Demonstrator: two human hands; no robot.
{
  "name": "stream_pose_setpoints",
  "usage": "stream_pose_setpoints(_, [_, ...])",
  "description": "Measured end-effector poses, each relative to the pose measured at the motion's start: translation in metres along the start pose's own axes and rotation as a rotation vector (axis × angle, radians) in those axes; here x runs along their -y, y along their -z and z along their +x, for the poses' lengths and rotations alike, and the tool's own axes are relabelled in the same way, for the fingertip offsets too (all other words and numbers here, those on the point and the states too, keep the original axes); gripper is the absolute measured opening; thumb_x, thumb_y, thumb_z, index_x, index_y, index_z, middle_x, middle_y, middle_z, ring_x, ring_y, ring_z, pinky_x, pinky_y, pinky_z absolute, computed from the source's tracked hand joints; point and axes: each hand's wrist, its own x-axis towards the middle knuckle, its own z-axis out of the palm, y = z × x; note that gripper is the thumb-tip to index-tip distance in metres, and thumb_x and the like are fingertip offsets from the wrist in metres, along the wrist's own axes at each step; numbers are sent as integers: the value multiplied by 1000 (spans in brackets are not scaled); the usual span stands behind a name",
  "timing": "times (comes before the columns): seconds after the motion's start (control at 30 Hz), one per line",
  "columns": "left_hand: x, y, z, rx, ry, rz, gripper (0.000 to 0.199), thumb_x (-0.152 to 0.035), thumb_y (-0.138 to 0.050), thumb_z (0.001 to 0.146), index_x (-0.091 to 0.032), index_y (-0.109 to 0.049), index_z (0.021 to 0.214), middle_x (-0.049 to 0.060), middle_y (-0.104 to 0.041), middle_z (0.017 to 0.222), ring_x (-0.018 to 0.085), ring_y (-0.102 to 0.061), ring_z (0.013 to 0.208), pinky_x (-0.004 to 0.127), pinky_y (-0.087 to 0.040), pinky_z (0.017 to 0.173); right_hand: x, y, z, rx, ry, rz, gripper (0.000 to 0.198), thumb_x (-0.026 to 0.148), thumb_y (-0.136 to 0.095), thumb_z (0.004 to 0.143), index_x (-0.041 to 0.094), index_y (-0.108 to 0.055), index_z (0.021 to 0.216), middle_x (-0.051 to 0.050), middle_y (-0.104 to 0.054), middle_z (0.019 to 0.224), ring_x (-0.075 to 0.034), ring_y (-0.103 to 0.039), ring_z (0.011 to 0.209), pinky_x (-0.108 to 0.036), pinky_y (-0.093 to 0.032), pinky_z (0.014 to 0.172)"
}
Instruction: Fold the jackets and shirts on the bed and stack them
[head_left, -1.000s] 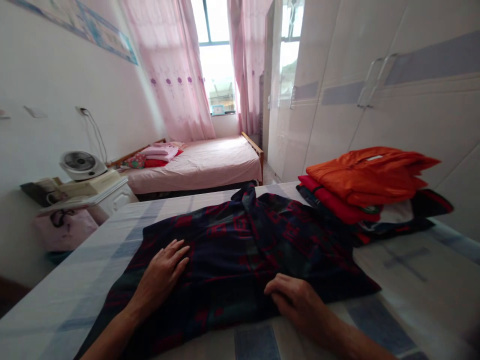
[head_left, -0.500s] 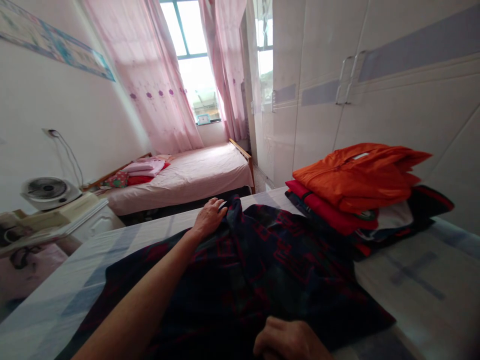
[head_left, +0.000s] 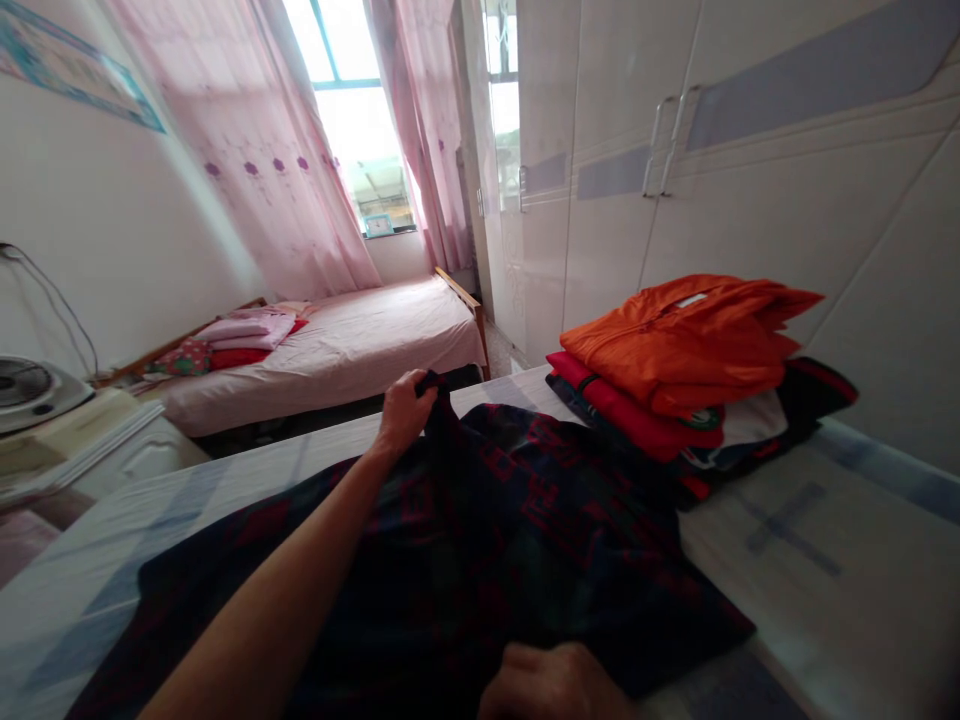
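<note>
A dark shirt (head_left: 480, 540) with a red and navy pattern lies spread over the near bed. At its far edge, my left hand (head_left: 405, 408) pinches the collar area and holds it raised off the sheet. Low in the view, my right hand (head_left: 551, 682) is closed against the near part of the shirt; its fingertips are hidden, and the fabric seems gathered there. To the right rests a pile of folded clothes, with an orange garment (head_left: 675, 345) on top and a red garment (head_left: 637, 410) under it.
The near bed has a pale sheet (head_left: 795, 530) with blue-grey bands. White wardrobe doors (head_left: 780, 220) rise on the right. Beyond stands a second bed (head_left: 375, 335) with folded clothes (head_left: 247, 335), by pink curtains (head_left: 247, 150). A fan (head_left: 45, 390) sits on a cabinet at left.
My left hand has lifted the shirt's far edge a little, its fingers now closed more tightly. The camera has turned slightly right, shifting the room leftward. My right hand stays low on the shirt.
</note>
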Motion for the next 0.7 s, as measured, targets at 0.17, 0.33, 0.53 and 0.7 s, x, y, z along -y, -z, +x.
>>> stream_pose_setpoints(0.17, [1, 112, -78, -160, 18, -143, 30, -40, -55, 75, -19, -66, 92, -1, -69, 85, 18, -62, 81, 23, -49, 74, 22, 19, 0, -16, -97, 82, 27, 7, -50, 72, 20, -66, 90, 1, -64, 83, -8, -61, 70, -16, -41, 61])
stream_pose_setpoints(0.33, [56, 164, -187, 6, 340, -137, 37, -48, -65, 66, -20, -64, 90, -1, -69, 78, 22, -65, 74, 25, -50, 61, 36, 27, 1, -10, -169, 126, 26, 9, -44, 81, 21, -63, 93, 1, -63, 87, -9, -59, 76, -18, -41, 69])
stream_pose_setpoints(0.53, [81, 163, -251, 300, 494, -234, 48, -54, -60, 71, -19, -62, 104, 4, -70, 95, 24, -66, 86, 28, -51, 69, 49, 36, -3, 3, -178, 104, 21, 13, -44, 86, 21, -61, 94, 1, -61, 88, -10, -58, 79, -21, -42, 72])
stream_pose_setpoints(0.7, [74, 155, -235, 229, 402, -92, 59, -57, -52, 73, -15, -60, 113, 8, -69, 99, 27, -63, 91, 35, -47, 82, 44, 75, -6, -196, -275, -58, 20, 22, -41, 90, 23, -59, 100, -1, -60, 92, -12, -59, 82, -24, -45, 75])
